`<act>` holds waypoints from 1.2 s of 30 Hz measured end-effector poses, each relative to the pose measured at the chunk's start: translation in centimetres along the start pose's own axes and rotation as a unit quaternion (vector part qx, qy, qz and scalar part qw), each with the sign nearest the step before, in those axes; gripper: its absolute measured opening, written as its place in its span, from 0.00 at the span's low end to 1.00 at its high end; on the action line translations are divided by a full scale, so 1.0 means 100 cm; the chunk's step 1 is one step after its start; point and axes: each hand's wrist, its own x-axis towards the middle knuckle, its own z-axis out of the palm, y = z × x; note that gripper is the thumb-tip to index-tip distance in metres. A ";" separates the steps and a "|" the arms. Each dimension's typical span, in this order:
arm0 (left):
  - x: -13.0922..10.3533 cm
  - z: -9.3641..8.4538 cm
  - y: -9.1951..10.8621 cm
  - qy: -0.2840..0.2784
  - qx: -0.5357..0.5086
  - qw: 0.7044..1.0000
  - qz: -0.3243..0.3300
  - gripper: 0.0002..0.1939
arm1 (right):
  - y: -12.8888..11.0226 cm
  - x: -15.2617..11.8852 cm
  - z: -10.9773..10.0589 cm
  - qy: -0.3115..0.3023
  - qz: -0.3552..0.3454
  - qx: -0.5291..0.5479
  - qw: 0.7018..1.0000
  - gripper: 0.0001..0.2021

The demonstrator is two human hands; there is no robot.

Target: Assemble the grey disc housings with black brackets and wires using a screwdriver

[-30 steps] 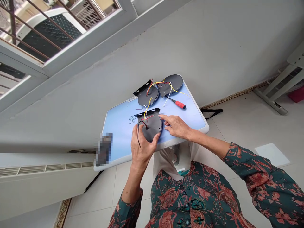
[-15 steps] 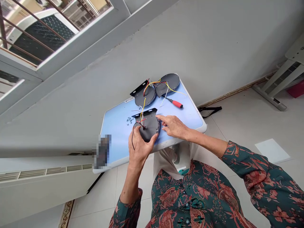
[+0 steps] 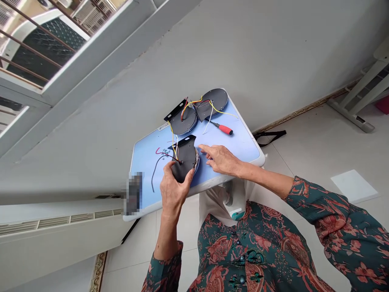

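My left hand (image 3: 174, 185) grips a round black device (image 3: 186, 153) near the table's front edge, thumb on its near right rim and fingers on its left. Its flat back faces up, tilted a little, with a bent slotted bracket (image 3: 190, 139) at its far side. Black, red, yellow and white wires come out of its middle. Just right of the rim, my right hand (image 3: 224, 159) hovers with the index finger stretched out and the others loosely bent, holding nothing. Whether its fingertip touches the rim, I cannot tell.
Two similar round devices with wires, a left one (image 3: 185, 123) and a right one (image 3: 217, 97), lie at the table's far side. A red-handled screwdriver (image 3: 225, 129) lies beside them. Several small screws (image 3: 165, 154) are scattered on the blue tabletop (image 3: 148, 162). A wall stands behind.
The held device has shifted slightly left and tilted, showing more of its right side. Its black and red wires now spread out to the left. My right fingertip is farther from the rim.
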 end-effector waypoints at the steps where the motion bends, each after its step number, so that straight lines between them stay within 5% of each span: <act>1: 0.000 -0.001 -0.001 -0.006 -0.002 1.000 -0.009 0.36 | 0.000 0.000 0.000 0.000 -0.001 -0.004 1.000 0.32; 10: -0.003 0.001 -0.003 0.001 -0.056 0.998 -0.004 0.33 | -0.009 -0.001 -0.009 0.009 0.052 0.082 0.995 0.26; 15: -0.004 0.003 -0.007 0.016 -0.082 0.996 0.012 0.31 | -0.017 0.009 -0.016 -0.031 0.229 0.320 0.919 0.20; 18: -0.004 0.004 -0.008 0.022 -0.102 0.994 0.016 0.31 | -0.018 0.022 -0.011 -0.014 0.277 0.364 0.889 0.12; 22: -0.004 0.002 -0.011 0.018 -0.134 0.991 0.013 0.31 | -0.020 0.037 -0.007 -0.050 0.279 0.390 0.876 0.04; 36: 0.000 -0.008 -0.016 -0.020 -0.230 0.973 -0.016 0.33 | -0.026 0.040 -0.016 -0.155 0.239 0.522 0.804 0.09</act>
